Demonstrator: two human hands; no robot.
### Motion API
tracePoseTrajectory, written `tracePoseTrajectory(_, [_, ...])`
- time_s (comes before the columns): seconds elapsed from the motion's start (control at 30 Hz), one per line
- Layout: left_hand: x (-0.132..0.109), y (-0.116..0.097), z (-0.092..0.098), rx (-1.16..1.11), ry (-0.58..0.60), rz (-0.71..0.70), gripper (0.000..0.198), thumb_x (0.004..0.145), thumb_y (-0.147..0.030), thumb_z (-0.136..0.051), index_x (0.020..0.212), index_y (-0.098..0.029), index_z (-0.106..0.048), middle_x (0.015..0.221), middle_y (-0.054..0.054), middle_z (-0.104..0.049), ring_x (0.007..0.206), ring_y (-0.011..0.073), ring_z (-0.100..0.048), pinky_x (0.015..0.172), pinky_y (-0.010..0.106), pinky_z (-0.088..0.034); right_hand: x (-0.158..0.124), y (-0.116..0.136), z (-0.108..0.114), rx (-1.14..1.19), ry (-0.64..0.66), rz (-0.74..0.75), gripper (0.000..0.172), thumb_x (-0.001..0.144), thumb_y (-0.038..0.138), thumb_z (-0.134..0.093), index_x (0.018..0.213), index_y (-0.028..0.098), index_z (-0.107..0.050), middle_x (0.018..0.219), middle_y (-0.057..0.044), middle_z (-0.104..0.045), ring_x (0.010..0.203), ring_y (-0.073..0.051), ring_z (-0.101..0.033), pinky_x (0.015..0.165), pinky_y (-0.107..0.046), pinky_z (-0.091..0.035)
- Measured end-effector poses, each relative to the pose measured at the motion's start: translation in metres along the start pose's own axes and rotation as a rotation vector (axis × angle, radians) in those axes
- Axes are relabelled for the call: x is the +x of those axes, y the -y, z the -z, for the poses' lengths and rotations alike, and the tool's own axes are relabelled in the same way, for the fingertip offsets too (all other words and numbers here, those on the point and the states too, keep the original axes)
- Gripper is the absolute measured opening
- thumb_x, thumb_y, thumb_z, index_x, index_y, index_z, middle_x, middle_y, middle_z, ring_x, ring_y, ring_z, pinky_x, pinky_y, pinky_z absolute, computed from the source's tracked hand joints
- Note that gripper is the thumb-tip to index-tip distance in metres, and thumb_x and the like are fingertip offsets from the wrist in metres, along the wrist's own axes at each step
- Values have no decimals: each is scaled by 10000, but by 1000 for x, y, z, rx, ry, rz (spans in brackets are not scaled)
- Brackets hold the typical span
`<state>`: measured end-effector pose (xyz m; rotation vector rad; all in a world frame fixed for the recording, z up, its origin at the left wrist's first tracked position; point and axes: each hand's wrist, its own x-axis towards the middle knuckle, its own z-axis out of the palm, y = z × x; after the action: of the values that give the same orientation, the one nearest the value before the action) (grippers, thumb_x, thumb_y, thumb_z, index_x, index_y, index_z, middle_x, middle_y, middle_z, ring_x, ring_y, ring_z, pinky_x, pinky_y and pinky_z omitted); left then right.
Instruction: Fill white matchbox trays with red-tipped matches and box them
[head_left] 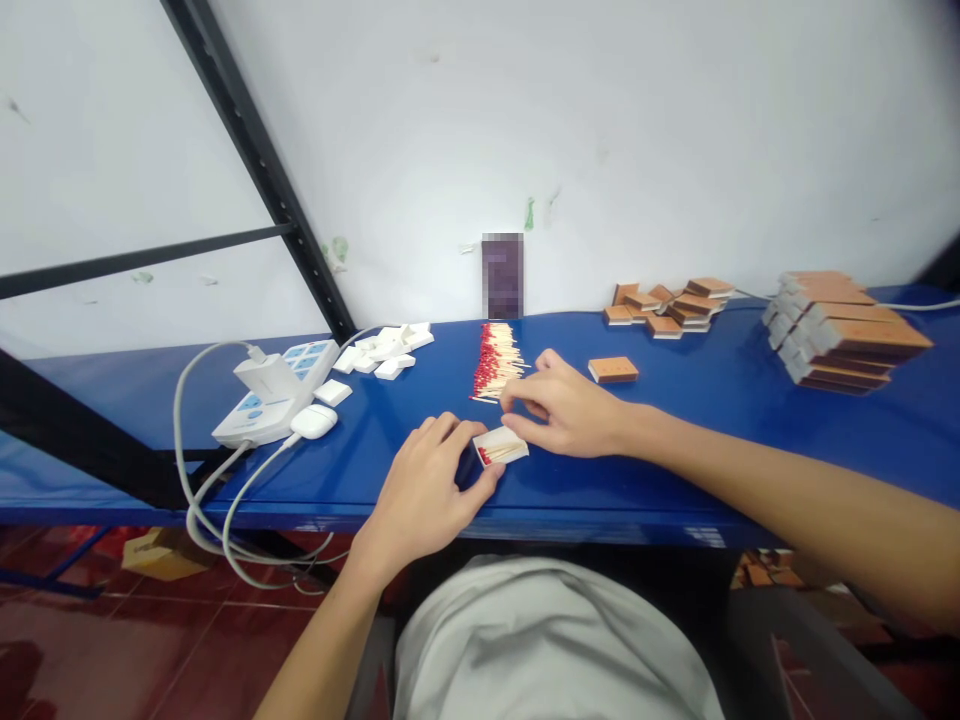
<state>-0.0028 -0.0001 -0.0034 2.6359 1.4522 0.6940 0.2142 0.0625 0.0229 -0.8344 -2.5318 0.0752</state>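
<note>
A small white matchbox tray lies near the front of the blue table, with several red-tipped matches inside. My left hand grips the tray at its left side between thumb and fingers. Over the tray's upper right edge, my right hand has thumb and index finger drawn together in a pinch. Whether a match is between those fingertips I cannot make out. Just beyond both hands, a long pile of loose red-headed matches stretches toward the wall.
White empty trays lie at the left, by a power strip, a white earbud case and cables. One brown matchbox cover is right of my hand. Brown covers and stacked matchboxes sit further right. A blurred dark object stands against the wall.
</note>
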Motion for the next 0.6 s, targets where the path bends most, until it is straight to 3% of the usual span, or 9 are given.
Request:
tracePoseTrajectory(0.13, [0,0,2,-38,24,-52,266,992,-402,-510,1176,-225,-581,1034,58,-597,935,250,-545,856,409,-443,2,-10,-5,-8,-49,-132,198,912,278,-503,900,177,-672,615,6,-602,585,-141,-476,705,-291,-327])
tracePoseTrajectory(0.23, [0,0,3,-58,53,-84,272,1003,-424,-493,1174,-234,-583,995,47,-595,925,244,-549,871,404,-436,2,-19,-9,2,22,-141,266,925,257,-488,1072,188,-698,878,-48,-729,752,-173,-623,714,-276,-387])
tracePoseTrajectory(0.33, [-1,0,4,-57,63,-91,278,1003,-429,-491,1184,-237,-580,984,44,-589,925,246,-551,879,402,-430,1,-25,-12,-12,118,-104,351,946,265,-480,1244,234,-663,1143,-69,-722,1002,-215,-653,821,-295,-441])
tracePoseTrajectory(0.47, [-1,0,3,-53,64,-92,284,999,-424,-498,1193,-232,-576,1005,50,-589,950,252,-550,891,406,-428,1,-28,-13,-28,189,-97,385,959,273,-480,1313,271,-632,1186,-68,-715,1051,-231,-660,868,-325,-465])
tracePoseTrajectory(0.6, [-1,0,3,-48,60,-91,277,998,-423,-498,1184,-236,-584,999,51,-593,943,253,-557,890,406,-430,2,-27,-13,-52,177,-99,373,970,281,-456,1289,253,-648,1180,-72,-720,1059,-240,-665,870,-336,-472])
